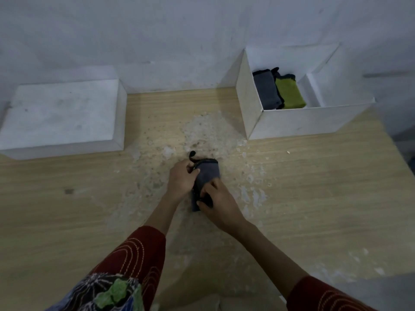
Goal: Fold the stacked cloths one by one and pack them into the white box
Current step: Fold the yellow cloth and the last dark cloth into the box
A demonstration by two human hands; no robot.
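Both hands on it: left hand (182,178) and right hand (217,204) pinch the grey cloth (207,173) at centre; white box (292,122) sits at two o'clock.

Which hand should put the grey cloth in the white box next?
Probably the right hand. It grips the grey cloth, and the white box stands to the far right; the left hand would need to cross over.

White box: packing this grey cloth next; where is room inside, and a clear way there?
The white box is crowded at left: folded grey cloth and green cloth side by side. Right of the green one only white shows, up to an inner wall. The wooden table before the box is bare.
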